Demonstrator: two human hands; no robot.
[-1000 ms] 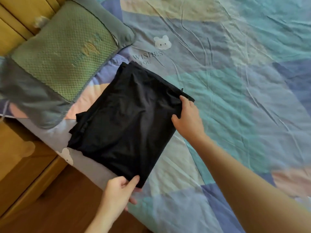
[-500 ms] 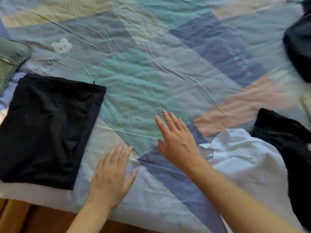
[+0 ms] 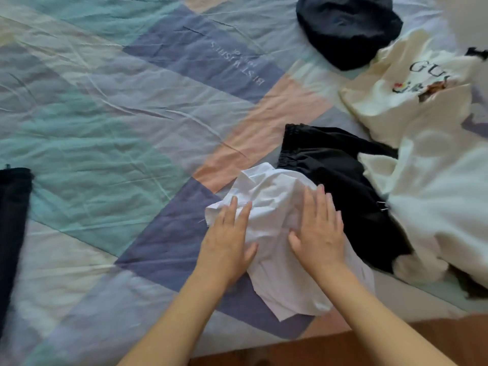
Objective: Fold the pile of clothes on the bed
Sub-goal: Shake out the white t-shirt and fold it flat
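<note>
A crumpled white shirt (image 3: 274,196) lies on the bed near its front edge. My left hand (image 3: 227,239) rests flat on the shirt's left part, fingers straight. My right hand (image 3: 319,228) lies flat on its right part, fingers straight too. Under the shirt's far side lies a black garment with an elastic waistband (image 3: 340,178). A cream top with printed letters (image 3: 412,101) and a white fleecy garment (image 3: 443,202) lie unfolded to the right. A dark navy garment (image 3: 348,27) sits bunched at the back. The folded black garment (image 3: 13,223) lies at the left edge.
The patchwork bedsheet (image 3: 126,122) in teal, purple and peach spreads wide to the left and back. A wooden floor (image 3: 435,339) shows beyond the bed's front edge at the lower right.
Both hands let go of the folded black garment, moved right across the sheet, and now lie on the white shirt. The view has swung right, and the pillow is out of sight.
</note>
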